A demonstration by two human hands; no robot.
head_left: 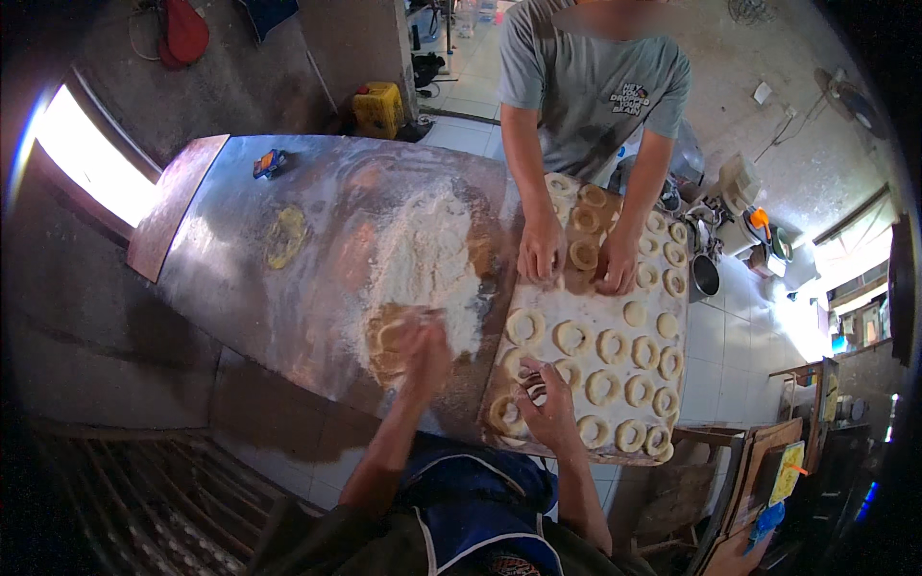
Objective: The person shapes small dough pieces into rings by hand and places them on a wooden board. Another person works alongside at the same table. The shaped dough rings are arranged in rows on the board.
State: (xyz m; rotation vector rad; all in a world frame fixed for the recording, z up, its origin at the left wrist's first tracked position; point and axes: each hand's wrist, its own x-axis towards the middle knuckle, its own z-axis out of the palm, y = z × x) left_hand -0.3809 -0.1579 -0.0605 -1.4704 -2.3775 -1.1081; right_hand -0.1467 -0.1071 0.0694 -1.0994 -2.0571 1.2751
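Note:
My left hand (423, 350), smeared by motion, is over the pile of white flour (423, 250) on the metal table (221, 240), beside a pale dough ring (389, 336); whether it grips anything is unclear. On the floured board (595, 307) at the right, dough rings (603, 386) lie in rows, along with small dough discs (635, 313). My right hand (545, 398) is bent over the rings at the board's left side, fingers apart, near or touching one. Across from me, a co-worker's two hands (541, 252) (617, 267) are at the board's far part.
A co-worker (591, 86) stands opposite. A small blue object (269, 163) and a yellowish smear (286, 237) are on the table. A yellow crate (378, 108) stands behind. Pots (704, 276) and buckets sit at right, near wooden boards (730, 499). A railing (125, 490) is at lower left.

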